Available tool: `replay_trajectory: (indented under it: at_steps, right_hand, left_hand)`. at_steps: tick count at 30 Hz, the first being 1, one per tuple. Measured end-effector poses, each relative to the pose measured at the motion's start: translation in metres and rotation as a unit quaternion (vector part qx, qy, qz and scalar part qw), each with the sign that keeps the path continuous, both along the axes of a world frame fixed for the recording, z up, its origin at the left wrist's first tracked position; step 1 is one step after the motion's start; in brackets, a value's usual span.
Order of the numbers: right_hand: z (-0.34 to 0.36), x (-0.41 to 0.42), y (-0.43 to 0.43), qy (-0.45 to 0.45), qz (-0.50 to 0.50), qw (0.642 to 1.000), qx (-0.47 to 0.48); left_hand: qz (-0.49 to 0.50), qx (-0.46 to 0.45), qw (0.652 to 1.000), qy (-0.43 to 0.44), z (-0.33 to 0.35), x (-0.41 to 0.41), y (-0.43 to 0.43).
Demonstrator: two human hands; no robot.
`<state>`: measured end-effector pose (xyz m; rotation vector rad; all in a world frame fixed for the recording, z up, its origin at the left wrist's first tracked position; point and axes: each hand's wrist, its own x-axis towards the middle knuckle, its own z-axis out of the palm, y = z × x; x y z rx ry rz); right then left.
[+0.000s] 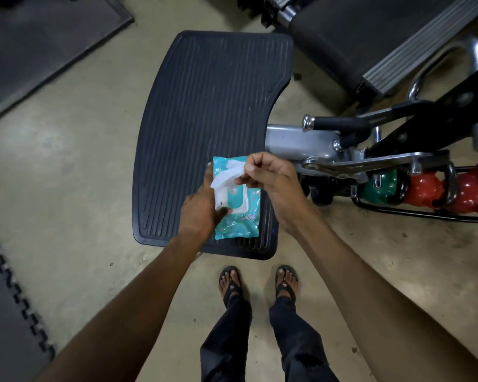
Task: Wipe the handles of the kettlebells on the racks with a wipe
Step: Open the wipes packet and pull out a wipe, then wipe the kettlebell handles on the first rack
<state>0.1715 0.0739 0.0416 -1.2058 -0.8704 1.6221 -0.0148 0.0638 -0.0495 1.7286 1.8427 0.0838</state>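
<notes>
Your left hand [202, 210] grips the teal pack of wipes [239, 213] from its left edge, fingers wrapped under and thumb over the top, holding it above the near end of a ribbed black rubber platform [204, 111]. The pack's white flap [239, 201] stands open. Your right hand [271, 180] is closed in a pinch: thumb and forefinger hold the upper end of a white wipe [226, 176], which runs from those fingertips down to the pack's opening and is not yet free of it. The other fingers of your right hand are curled in toward the palm. To your right, low on a black wire rack [425, 213], sit three kettlebells in a row: a green kettlebell [381, 188] nearest you, then a red kettlebell [422, 191], then a second red kettlebell [472, 194] at the frame's edge, with dark handles rising between them. Neither hand touches them; the wipe is well apart from the rack. Grey and black machine arms [342, 125] cross above the rack. Your sandalled feet [260, 282] stand on the bare concrete floor [66, 175] just behind the platform.
</notes>
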Motion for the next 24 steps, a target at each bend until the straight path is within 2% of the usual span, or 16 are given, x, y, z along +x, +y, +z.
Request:
replay_trajectory:
  at_steps: [3,5,7,8,10,11,12,15,18,21,24]
  right_hand:
    - [0.041,0.023,-0.020,0.052,-0.025,0.998,-0.006]
    - [0.071,0.036,-0.036,0.086,-0.044,0.995,-0.007]
    - [0.103,0.048,-0.053,0.112,-0.079,0.990,-0.022]
    - [0.118,0.054,-0.062,0.117,-0.099,0.988,-0.030]
    - [0.147,0.066,-0.085,0.107,-0.134,0.985,-0.028]
    - [0.158,0.073,-0.097,0.087,-0.148,0.985,-0.018]
    - [0.168,0.080,-0.110,0.049,-0.163,0.985,-0.009]
    - [0.184,0.105,-0.151,-0.122,-0.194,0.973,0.033]
    - [0.196,0.133,-0.187,-0.323,-0.217,0.916,0.093]
    - [0.213,0.161,-0.213,-0.416,-0.194,0.871,0.172]
    - [0.219,0.189,-0.230,-0.464,-0.147,0.847,0.214]
  left_hand:
    - [-0.023,0.021,0.999,-0.020,0.026,-0.003,-0.002]
    - [0.000,0.035,0.999,-0.041,0.056,0.002,-0.008]
    - [0.067,0.017,0.983,-0.168,0.107,0.018,-0.021]
    - [0.118,-0.025,0.957,-0.265,0.140,0.033,-0.032]
    - [0.211,-0.145,0.861,-0.440,0.204,0.069,-0.056]
    - [0.229,-0.192,0.824,-0.482,0.226,0.084,-0.068]
    - [0.224,-0.218,0.802,-0.510,0.244,0.097,-0.078]
    - [0.132,-0.215,0.807,-0.533,0.275,0.130,-0.104]
    - [0.083,-0.197,0.830,-0.516,0.287,0.160,-0.110]
    - [0.029,-0.184,0.849,-0.494,0.305,0.199,-0.114]
    - [-0.031,-0.163,0.862,-0.479,0.323,0.242,-0.119]
